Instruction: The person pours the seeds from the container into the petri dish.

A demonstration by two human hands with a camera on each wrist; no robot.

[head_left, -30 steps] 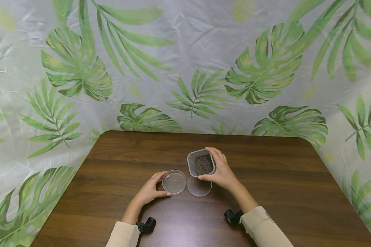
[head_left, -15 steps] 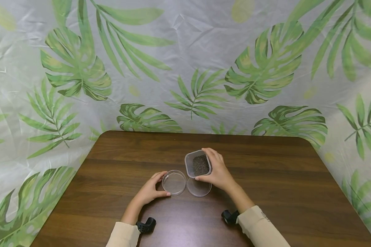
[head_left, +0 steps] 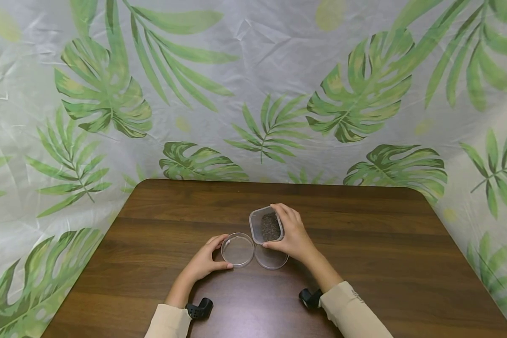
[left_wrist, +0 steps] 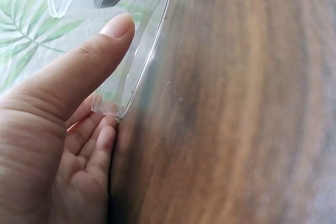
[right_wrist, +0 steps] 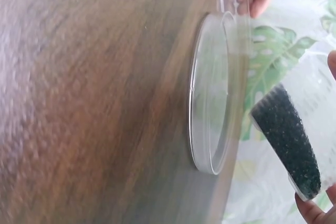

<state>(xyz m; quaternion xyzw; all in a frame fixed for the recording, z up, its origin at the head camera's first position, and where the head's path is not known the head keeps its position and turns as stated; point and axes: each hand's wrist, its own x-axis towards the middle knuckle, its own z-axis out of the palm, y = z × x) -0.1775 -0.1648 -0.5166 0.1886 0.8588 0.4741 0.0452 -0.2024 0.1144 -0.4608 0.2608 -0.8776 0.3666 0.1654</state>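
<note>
My left hand rests on the table and holds a clear round petri dish by its edge, thumb at the near side and fingers at the far side. Beside it on the right lies a second clear round dish, partly hidden under my right hand. That right hand grips a translucent square plastic tub with dark fine granules heaped toward its right side. In the right wrist view the tub is raised above the table and tilted, the granules showing dark through its wall.
The dark brown wooden table has rounded far corners. Behind it hangs a pale cloth printed with green leaves. A black wrist camera sits on the left wrist and another black camera on the right.
My right hand has moved a little to the left with the tub, which now tilts somewhat more toward the left dish. The left hand and both dishes have stayed in place.
</note>
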